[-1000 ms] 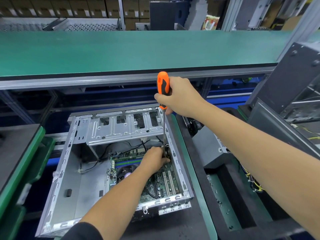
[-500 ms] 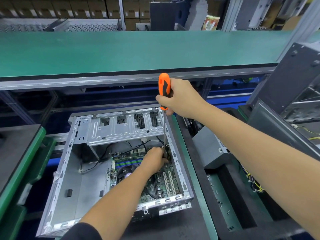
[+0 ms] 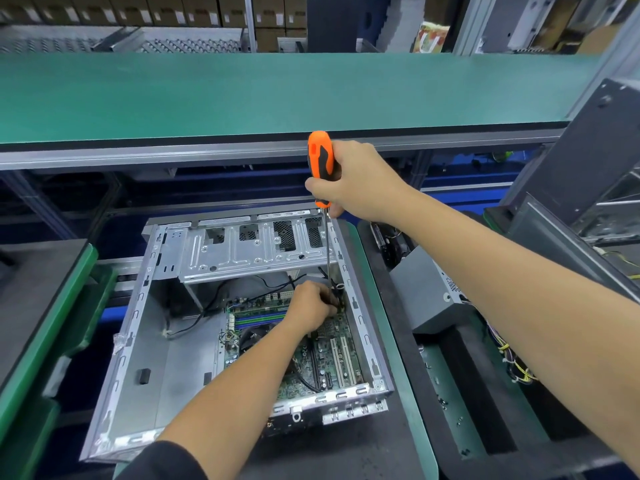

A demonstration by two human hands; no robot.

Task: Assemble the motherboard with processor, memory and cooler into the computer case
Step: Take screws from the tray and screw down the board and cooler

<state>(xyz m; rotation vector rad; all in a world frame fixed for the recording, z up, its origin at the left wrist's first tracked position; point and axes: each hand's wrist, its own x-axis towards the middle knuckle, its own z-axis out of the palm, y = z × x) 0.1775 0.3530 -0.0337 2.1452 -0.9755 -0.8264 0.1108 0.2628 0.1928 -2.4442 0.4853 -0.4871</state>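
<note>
Nearest the camera, the open computer case [image 3: 138, 344] is seen lying on its side on a dark pad, its open face turned upward. The motherboard [image 3: 322, 355] is already laid flat inside it, against the right-hand wall. White expansion slots are seen at its near end, and farther in a dark round cooler [image 3: 256, 336] and blue and green memory slots [image 3: 259, 318] can be made out, so the board appears to have gone in with processor, memory and cooler fitted; the processor itself is hidden.

Farther in, the left hand [image 3: 311, 308] is placed at the far right corner of the board, its fingers curled around the lower end of the shaft. What is pinched there, a screw or only the tip, cannot be told, as it is too small and covered.

Above it, the screwdriver [image 3: 321, 168] is held nearly upright by the right hand [image 3: 356, 181], which is wrapped firmly round the orange and black handle; the thin shaft is run down past the drive cage [image 3: 249, 247] to the left fingers.

The stage is judged to be fastening the board to the case. How many screws are already in cannot be seen. Loose black cables [image 3: 214, 306] lie beside the board, and their connection seems to be left to do.

Beyond, a green conveyor surface [image 3: 277, 95] is seen.
</note>
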